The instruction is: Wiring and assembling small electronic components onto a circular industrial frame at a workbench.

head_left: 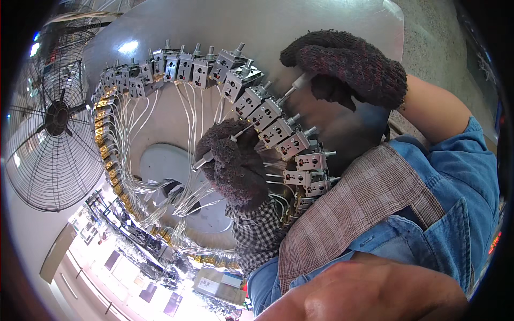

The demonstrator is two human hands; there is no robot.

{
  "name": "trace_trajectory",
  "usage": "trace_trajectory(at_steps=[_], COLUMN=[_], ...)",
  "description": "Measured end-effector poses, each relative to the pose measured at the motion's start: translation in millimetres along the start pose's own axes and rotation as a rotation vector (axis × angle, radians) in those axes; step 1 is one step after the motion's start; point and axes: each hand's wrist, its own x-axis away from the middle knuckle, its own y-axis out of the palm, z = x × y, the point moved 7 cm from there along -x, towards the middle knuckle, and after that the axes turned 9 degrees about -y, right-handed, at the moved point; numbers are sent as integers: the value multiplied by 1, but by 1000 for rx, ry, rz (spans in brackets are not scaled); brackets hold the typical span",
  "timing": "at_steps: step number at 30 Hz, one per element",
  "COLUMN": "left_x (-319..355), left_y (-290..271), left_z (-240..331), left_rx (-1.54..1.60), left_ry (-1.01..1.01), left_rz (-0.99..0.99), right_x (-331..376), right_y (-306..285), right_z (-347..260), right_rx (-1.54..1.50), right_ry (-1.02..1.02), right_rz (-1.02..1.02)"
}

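Note:
Both my hands wear dark knitted gloves. My left hand (235, 166), with a black-and-white checked cuff, is inside a ring of metal thermostat-like units and closes round a slim screwdriver (202, 161). Its silvery end sticks out one side, and its thin shaft points at a unit (265, 114). Outside the ring, my right hand (348, 69) is curled round a second screwdriver-like tool (301, 82) with a pale handle. Its thin metal shaft reaches the same part of the ring. The glove hides most of each tool. The units have slotted metal faces and short shafts facing outward.
Pale wires (187, 115) run from the units toward a grey round hub (158, 160). Brass-coloured parts (110, 166) line the ring's left side. A metal table (342, 18) lies beneath. A large caged fan (56, 117) stands at left, and a plaid apron (353, 187) is close to the ring.

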Motion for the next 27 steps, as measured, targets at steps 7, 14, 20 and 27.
trace_trajectory(at_steps=[7,14,20,27], left_x=[0,-2,-1,13], left_y=[3,2,0,-4], left_z=[2,1,2,19], left_rx=[-53,-100,-112,-336], left_ry=[30,17,22,122], left_rz=[-23,-56,-30,27], right_x=[2,-2,1,24], right_y=[3,-2,3,-8], right_z=[-5,-2,-4,5], right_rx=[-32,7,15,53], right_ry=[-59,-178,-126,-165], right_rz=[-47,-36,-19,61])
